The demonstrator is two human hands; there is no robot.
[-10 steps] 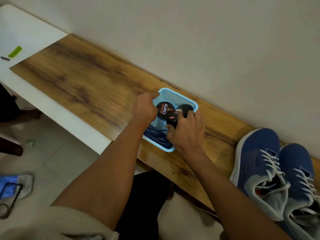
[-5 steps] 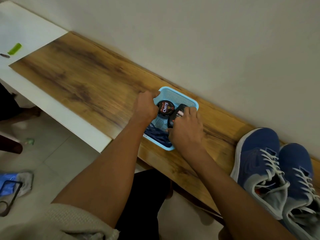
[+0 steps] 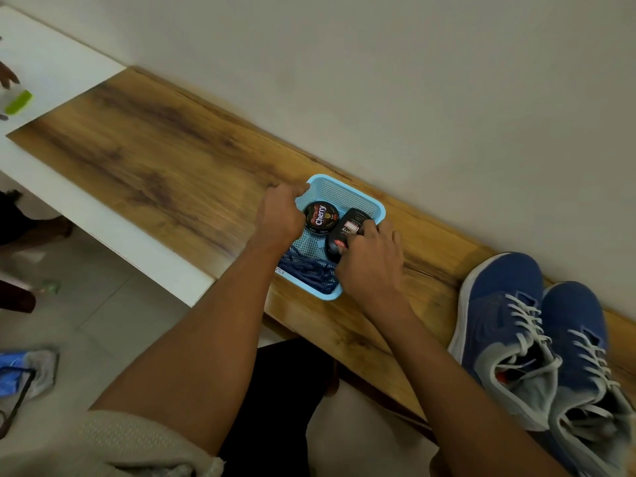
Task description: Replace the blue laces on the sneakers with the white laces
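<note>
While both hands are busy at the basket, the tabletop [image 3: 144,166] is seen running diagonally along the wall, with the sneakers [image 3: 537,342] lying well apart to the right, toes toward the wall, white laces [image 3: 526,321] already threaded. Nearer the right hand [image 3: 371,266] than the left, they would be reached by that arm first. The blue basket [image 3: 344,197] is gripped at its left rim by the left hand [image 3: 280,211]; a black bottle [image 3: 344,232] inside is held by curled right fingers. Blue laces [image 3: 309,270] lie bunched in the basket's near corner.
</note>
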